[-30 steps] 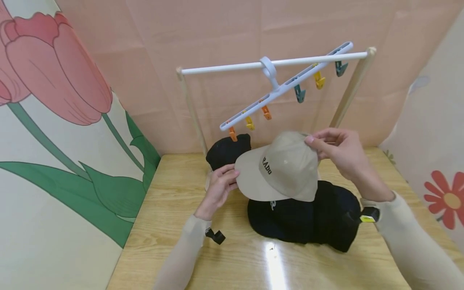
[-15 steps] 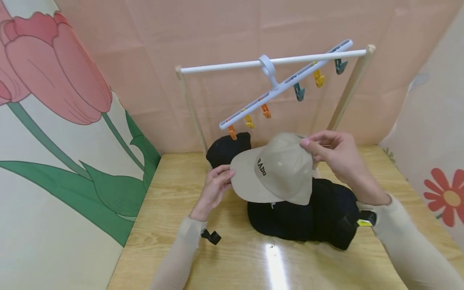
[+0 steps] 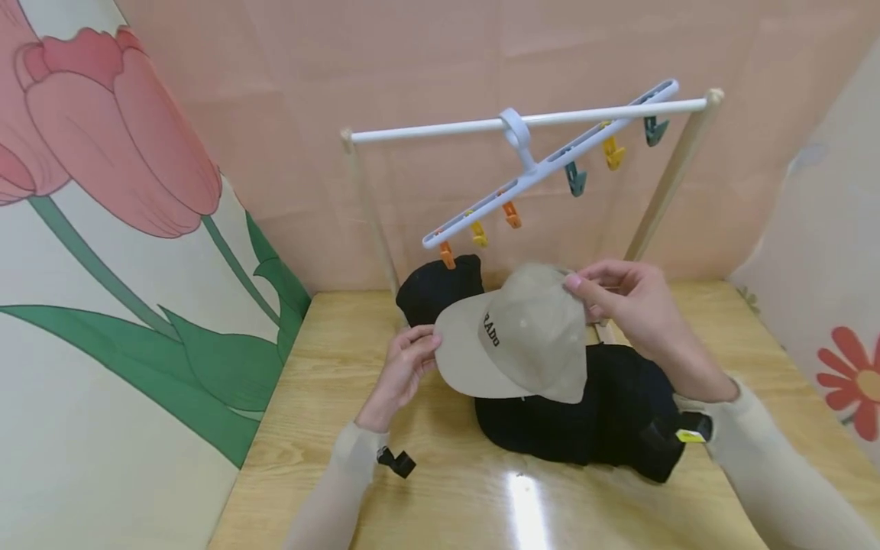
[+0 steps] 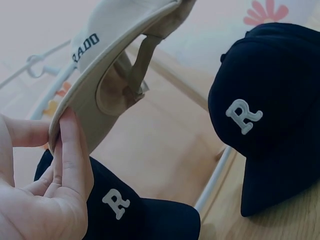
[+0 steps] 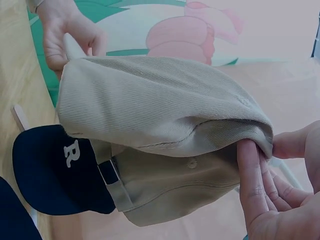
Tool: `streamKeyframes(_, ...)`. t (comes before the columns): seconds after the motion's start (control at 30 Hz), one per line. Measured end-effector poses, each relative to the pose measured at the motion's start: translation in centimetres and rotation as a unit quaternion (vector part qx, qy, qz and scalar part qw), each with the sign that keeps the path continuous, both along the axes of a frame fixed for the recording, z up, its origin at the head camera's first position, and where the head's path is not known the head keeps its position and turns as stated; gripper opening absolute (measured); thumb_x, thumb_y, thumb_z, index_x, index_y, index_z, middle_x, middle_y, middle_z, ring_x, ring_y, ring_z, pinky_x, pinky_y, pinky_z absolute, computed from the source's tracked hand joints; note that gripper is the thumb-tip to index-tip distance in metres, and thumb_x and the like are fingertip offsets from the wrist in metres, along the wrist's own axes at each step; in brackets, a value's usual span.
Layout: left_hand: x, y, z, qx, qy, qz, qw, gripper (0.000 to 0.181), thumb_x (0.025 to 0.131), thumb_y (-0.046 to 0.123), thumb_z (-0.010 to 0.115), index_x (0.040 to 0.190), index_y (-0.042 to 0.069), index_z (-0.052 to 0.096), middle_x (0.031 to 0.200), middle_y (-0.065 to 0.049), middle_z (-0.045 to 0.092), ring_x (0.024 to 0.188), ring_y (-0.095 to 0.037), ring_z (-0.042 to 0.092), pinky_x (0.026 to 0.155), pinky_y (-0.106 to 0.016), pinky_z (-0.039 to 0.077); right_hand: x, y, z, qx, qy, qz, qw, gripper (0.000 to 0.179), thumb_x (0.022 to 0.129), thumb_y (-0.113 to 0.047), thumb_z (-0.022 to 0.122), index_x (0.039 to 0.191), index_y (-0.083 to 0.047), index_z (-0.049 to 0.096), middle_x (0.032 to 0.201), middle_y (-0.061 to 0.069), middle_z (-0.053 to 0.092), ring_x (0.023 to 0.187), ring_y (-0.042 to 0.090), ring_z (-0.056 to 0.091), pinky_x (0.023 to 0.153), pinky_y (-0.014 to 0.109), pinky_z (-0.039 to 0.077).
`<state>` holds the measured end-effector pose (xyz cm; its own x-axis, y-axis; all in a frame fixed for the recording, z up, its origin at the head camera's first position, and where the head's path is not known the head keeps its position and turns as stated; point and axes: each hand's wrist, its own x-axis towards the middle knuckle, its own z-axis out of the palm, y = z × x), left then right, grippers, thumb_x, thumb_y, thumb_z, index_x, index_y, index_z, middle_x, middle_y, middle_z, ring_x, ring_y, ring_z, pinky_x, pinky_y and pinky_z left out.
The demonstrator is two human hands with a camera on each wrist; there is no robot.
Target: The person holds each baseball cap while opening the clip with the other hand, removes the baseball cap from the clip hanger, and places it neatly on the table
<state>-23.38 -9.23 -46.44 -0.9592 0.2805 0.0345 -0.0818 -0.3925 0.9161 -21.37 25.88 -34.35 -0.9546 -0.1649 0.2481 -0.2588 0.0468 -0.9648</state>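
Between both hands a beige baseball cap is held up, its brim pointing left and dark letters on its front. My left hand pinches the brim edge, thumb on one side and fingers on the other, as the left wrist view shows. At the top of the crown, my right hand pinches the fabric; its fingers press into a fold. The cap's back strap and buckle show in the right wrist view. Below it lies a dark cap with a white R, partly hidden in the head view.
Behind, another dark cap with an R sits near the rack's left post. A white rack bar carries a pale blue clip hanger with orange, yellow and green clips. Wooden tabletop lies underneath.
Both hands have shifted slightly left and down with the beige cap. The hanger and the dark caps stay where they were, apart from a small camera shift.
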Motion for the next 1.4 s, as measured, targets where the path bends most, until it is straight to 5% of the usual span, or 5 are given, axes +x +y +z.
streamKeyframes(0.5,0.7,-1.1,-1.6,0.001,-0.018,0.012,0.9998,0.017,0.102,-0.002,0.06,0.105,0.01,0.072,0.093,0.002,0.075,0.078,-0.008,0.073,0.069,-0.02,0.061,0.1,-1.4,-1.8,0.06,-0.003,-0.008,0.9982,0.019,0.103,-0.015,0.073,0.108,0.003,0.075,0.09,-0.006,0.08,0.072,0.016,0.073,0.066,0.034,0.066)
streamKeyframes(0.9,0.4,-1.9,-2.8,-0.002,-0.025,0.023,0.9994,0.013,0.101,0.0,0.062,0.108,0.007,0.071,0.095,0.0,0.075,0.078,-0.01,0.074,0.068,-0.02,0.062,-0.4,-2.1,-3.1,0.036,-0.014,0.0,0.9993,0.011,0.102,-0.013,0.074,0.103,-0.002,0.076,0.089,-0.008,0.08,0.071,0.012,0.075,0.067,0.033,0.066)
streamKeyframes(1.4,0.3,-3.2,-4.2,-0.018,-0.044,0.042,0.998,0.017,0.102,-0.002,0.061,0.115,0.003,0.071,0.098,-0.003,0.076,0.079,-0.011,0.074,0.068,-0.02,0.062,-0.3,-3.1,-5.4,0.037,-0.04,0.01,0.9985,0.029,0.102,-0.011,0.073,0.113,0.015,0.068,0.092,-0.01,0.078,0.077,0.011,0.076,0.069,0.035,0.067)
